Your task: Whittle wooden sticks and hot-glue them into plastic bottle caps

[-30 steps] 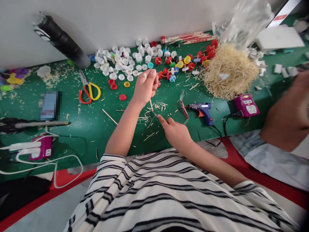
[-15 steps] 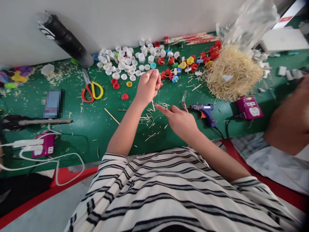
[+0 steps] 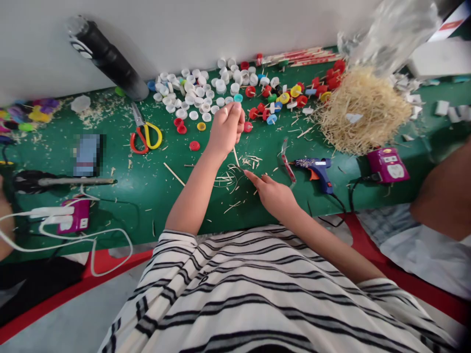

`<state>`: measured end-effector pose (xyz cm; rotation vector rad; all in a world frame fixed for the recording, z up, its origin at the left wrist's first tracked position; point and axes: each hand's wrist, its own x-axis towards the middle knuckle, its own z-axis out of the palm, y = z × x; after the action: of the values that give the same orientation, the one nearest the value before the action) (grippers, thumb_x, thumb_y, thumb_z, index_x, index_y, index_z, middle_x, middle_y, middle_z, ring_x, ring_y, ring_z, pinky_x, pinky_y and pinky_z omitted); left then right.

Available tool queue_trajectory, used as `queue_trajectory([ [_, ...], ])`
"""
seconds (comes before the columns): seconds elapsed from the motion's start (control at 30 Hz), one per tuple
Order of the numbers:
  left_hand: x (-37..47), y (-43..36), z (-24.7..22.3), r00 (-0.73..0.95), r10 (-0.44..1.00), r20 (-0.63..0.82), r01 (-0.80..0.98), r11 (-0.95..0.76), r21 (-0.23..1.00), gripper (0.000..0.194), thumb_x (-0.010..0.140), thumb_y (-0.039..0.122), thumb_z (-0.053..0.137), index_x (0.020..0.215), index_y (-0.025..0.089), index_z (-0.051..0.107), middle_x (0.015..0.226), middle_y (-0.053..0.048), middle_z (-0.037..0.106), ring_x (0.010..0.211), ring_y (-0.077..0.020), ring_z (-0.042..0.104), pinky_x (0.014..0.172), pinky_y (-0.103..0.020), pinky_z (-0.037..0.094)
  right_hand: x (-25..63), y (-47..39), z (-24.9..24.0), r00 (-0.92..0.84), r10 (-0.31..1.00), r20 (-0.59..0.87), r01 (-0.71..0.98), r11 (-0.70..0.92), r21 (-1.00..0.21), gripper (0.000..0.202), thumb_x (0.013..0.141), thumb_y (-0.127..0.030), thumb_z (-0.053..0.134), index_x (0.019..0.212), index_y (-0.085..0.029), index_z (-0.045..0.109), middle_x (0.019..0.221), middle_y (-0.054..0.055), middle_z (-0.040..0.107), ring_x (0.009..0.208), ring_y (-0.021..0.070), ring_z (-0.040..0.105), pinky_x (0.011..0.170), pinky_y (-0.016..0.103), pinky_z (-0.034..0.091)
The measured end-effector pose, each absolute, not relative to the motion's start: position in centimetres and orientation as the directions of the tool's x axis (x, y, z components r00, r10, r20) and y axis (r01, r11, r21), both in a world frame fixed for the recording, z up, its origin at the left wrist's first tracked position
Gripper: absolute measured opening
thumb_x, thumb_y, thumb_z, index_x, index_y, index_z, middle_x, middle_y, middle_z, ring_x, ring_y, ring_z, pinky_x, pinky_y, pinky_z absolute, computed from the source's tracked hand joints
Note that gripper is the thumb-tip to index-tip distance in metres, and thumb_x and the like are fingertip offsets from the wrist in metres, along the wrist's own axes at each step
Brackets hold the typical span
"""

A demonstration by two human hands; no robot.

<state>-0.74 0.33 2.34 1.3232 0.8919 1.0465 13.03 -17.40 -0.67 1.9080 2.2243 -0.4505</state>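
Observation:
My left hand (image 3: 225, 128) is closed around a thin wooden stick (image 3: 236, 156), whose lower end points down toward the table. Against that end lies the dark tip of a small thin blade (image 3: 240, 169). My right hand (image 3: 274, 193) grips the blade, index finger stretched along it; the rest of it is hidden in the palm. Pale wood shavings (image 3: 232, 203) are scattered on the green table beneath both hands. Another thin stick (image 3: 173, 174) lies left of them, partly behind my left forearm. Beyond my left hand are many white bottle caps (image 3: 198, 91).
A blue glue gun (image 3: 318, 171) and a purple socket block (image 3: 388, 165) are on the right, before a heap of wood shreds (image 3: 362, 115). Scissors (image 3: 147, 135), a black bottle (image 3: 114, 63) and a phone (image 3: 88, 154) stand or lie left. Another person's arm (image 3: 443, 191) is at right.
My right hand has moved slightly down, away from my left hand, and more of the stick shows between them. The whole view has shifted a little.

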Motion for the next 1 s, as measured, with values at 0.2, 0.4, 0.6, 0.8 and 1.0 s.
queue_trajectory([
  [0.2,-0.3,0.1,2.4,0.273,0.955,0.118,-0.07,-0.102,0.992,0.054,0.099,0.069,0.059,0.076,0.022,0.043,0.064,0.008,0.025,0.049,-0.0042,0.027,0.047,-0.018,0.021,13.1,-18.3,0.8,-0.143,0.919,-0.368,0.988,0.107,-0.115,0.067,0.109,-0.02,0.032,0.173,-0.04,0.029,0.117,0.008,0.072,0.074,0.0165,0.067,0.058,0.027,0.039],
  [0.4,-0.1,0.3,2.0,0.277,0.952,0.128,-0.094,-0.106,0.99,0.053,0.1,0.066,0.059,0.076,0.022,0.043,0.062,0.007,0.027,0.048,-0.0044,0.025,0.046,-0.018,0.021,15.5,-21.2,1.1,-0.022,0.977,-0.212,0.974,-0.027,-0.225,0.062,0.11,-0.037,0.04,0.172,-0.033,0.036,0.131,0.009,0.076,0.085,0.0201,0.074,0.06,0.027,0.044],
  [0.6,0.0,-0.1,2.1,0.277,0.954,0.118,-0.071,-0.102,0.992,0.059,0.097,0.076,0.055,0.076,0.022,0.044,0.06,0.008,0.026,0.047,-0.0032,0.025,0.047,-0.017,0.021,19.4,-20.4,0.4,0.305,0.947,-0.1,0.926,-0.319,-0.203,0.054,0.103,-0.044,0.054,0.154,-0.025,0.061,0.13,0.012,0.079,0.103,0.0294,0.076,0.071,0.033,0.049],
  [0.8,-0.2,-0.1,2.1,0.305,0.947,0.099,-0.069,-0.081,0.994,0.053,0.098,0.07,0.06,0.076,0.023,0.045,0.059,0.009,0.025,0.045,-0.0049,0.02,0.045,-0.021,0.018,20.3,-19.6,-0.6,0.395,0.892,-0.218,0.9,-0.423,-0.101,0.041,0.101,-0.045,0.054,0.129,-0.023,0.075,0.098,0.012,0.082,0.086,0.0293,0.074,0.065,0.033,0.036],
  [1.0,-0.2,-0.2,2.3,0.329,0.941,0.081,-0.08,-0.058,0.995,0.055,0.098,0.071,0.058,0.074,0.024,0.042,0.057,0.009,0.024,0.044,-0.006,0.019,0.044,-0.023,0.016,21.2,-19.5,-0.4,0.406,0.895,-0.183,0.851,-0.444,-0.282,0.037,0.094,-0.046,0.06,0.114,-0.021,0.079,0.076,0.007,0.073,0.067,0.0224,0.061,0.062,0.031,0.033],
])
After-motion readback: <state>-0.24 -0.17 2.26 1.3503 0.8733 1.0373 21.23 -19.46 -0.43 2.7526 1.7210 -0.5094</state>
